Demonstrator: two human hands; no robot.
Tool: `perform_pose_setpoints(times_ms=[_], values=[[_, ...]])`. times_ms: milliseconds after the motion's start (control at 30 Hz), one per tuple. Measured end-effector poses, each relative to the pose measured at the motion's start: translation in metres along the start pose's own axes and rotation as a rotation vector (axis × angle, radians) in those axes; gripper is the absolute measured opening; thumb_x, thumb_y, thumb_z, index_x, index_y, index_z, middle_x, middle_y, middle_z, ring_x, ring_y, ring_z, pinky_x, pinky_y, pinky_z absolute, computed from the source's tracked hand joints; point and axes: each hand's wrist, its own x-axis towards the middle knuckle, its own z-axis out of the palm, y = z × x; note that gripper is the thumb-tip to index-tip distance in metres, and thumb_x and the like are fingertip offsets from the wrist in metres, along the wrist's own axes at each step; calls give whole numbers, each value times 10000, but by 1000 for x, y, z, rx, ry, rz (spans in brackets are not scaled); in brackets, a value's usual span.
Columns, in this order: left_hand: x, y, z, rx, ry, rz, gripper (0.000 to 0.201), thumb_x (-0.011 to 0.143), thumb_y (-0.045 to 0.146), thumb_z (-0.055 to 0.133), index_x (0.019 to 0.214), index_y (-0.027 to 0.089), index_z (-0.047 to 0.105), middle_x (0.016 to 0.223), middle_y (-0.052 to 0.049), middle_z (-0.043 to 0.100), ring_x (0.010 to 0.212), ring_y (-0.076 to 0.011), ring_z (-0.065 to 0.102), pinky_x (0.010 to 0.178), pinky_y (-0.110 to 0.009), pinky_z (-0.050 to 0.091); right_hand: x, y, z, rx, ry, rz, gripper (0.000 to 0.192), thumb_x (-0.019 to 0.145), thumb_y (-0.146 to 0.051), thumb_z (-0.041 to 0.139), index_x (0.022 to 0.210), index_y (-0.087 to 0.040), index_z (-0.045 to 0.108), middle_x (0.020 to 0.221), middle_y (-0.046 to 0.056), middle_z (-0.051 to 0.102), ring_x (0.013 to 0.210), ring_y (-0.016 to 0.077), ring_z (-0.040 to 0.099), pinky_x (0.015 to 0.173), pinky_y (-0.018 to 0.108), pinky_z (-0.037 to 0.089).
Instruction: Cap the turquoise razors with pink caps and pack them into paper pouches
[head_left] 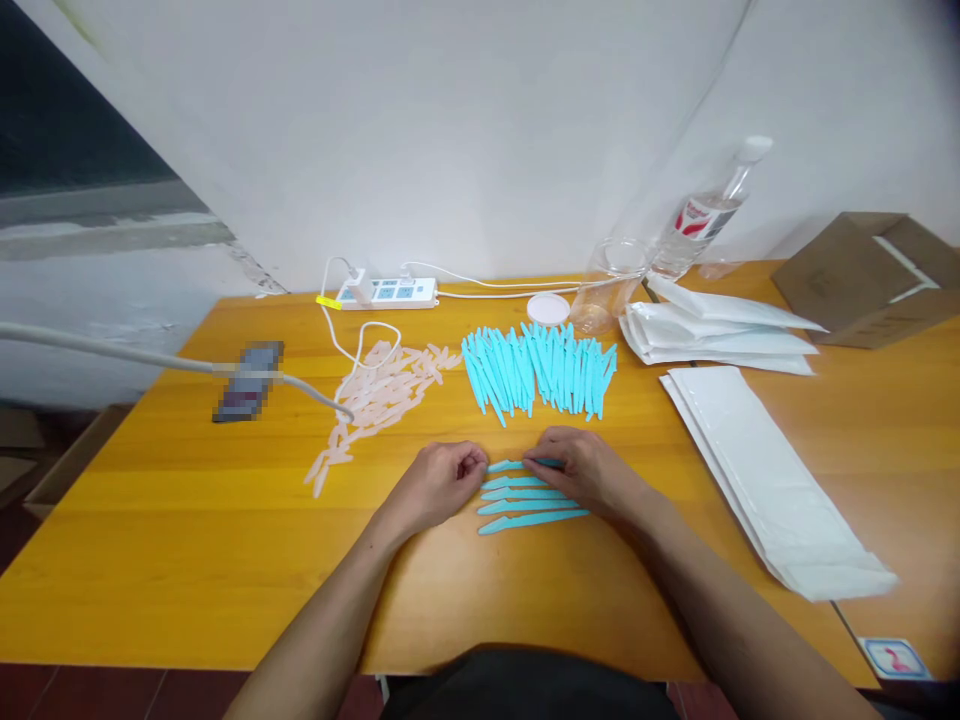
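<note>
Your hands meet over four flat turquoise plastic knives (525,497) lying left-to-right on the counter (187,540) — right hand (589,470) pinching the farthest, left hand (442,480) curled, its grip hidden.

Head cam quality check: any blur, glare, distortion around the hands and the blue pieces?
Head view: left hand and right hand sharp, as are the row of blue pieces between them; soft even light, faint shadows; mild sheen on the table; phone pixelated; wide-angle bending at the edges, dark corner top right.
</note>
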Motion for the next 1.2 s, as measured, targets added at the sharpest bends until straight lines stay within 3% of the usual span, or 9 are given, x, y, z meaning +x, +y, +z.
perform_pose_setpoints(times_ms=[67, 133, 233, 300, 467, 733, 867, 1000, 1200], values=[[-2, 2, 3, 91, 80, 88, 188, 955, 287, 551, 970, 194, 713, 816, -24, 704, 746, -161, 635, 707, -275, 488, -1, -1, -3, 56, -21, 6, 262, 978, -276, 582, 816, -198, 773, 762, 37, 662, 710, 141, 614, 634, 239, 420], [-4, 6, 11, 162, 134, 228, 327, 945, 364, 602, 1218, 194, 664, 1130, -98, 718, 1050, -231, 656, 929, -364, 505, -1, 1, -7, 84, -1, -1, 264, 978, -270, 575, 806, -198, 762, 764, 34, 675, 731, 145, 624, 656, 240, 433], [-10, 16, 27, 287, 27, 408, 634, 926, 465, 630, 1486, 227, 454, 1553, -113, 463, 1443, -307, 401, 1179, -501, 335, -1, 10, -14, 39, 172, 66, 263, 974, -287, 565, 813, -192, 751, 763, 37, 687, 739, 155, 623, 688, 256, 443], [-14, 22, 37, 383, -81, 445, 635, 959, 471, 580, 1529, 265, 390, 1631, -65, 345, 1516, -313, 273, 1222, -550, 255, -1, 20, -18, -38, 323, 159, 267, 962, -310, 572, 812, -186, 754, 742, 40, 687, 698, 156, 613, 671, 263, 437], [-23, 22, 48, 493, -148, 470, 498, 1032, 380, 463, 1516, 278, 409, 1623, -13, 363, 1534, -271, 236, 1253, -551, 196, 1, 39, -23, -190, 526, 395, 282, 915, -382, 614, 829, -169, 778, 717, 49, 710, 622, 168, 616, 635, 281, 435], [-37, 27, 42, 414, -145, 436, 543, 1031, 389, 467, 1549, 275, 349, 1637, -53, 329, 1527, -274, 257, 1250, -556, 210, 74, 45, -39, -350, 366, 612, 424, 912, -481, 599, 1117, -145, 756, 929, 127, 771, 923, 287, 700, 828, 359, 491], [-28, 18, 14, 322, 31, 342, 547, 1021, 387, 497, 1541, 285, 363, 1614, -99, 371, 1511, -267, 305, 1229, -545, 268, 107, 52, -41, -342, 287, 701, 320, 857, -387, 659, 1027, -140, 772, 1003, 176, 758, 1010, 320, 678, 877, 380, 491], [-6, -16, -23, 297, 268, 152, 418, 1014, 374, 500, 1411, 250, 542, 1534, -111, 480, 1424, -269, 445, 1178, -479, 377, 114, 60, -44, -272, 271, 732, 200, 825, -287, 647, 879, -149, 782, 918, 150, 765, 936, 301, 697, 835, 363, 506], [34, -61, -52, 534, 423, -20, 282, 949, 320, 549, 1149, 224, 722, 1132, -92, 688, 1072, -266, 636, 973, -394, 495, 117, 59, -48, -224, 263, 758, 188, 780, -288, 656, 822, -148, 775, 832, 144, 758, 863, 289, 704, 760, 343, 515]])
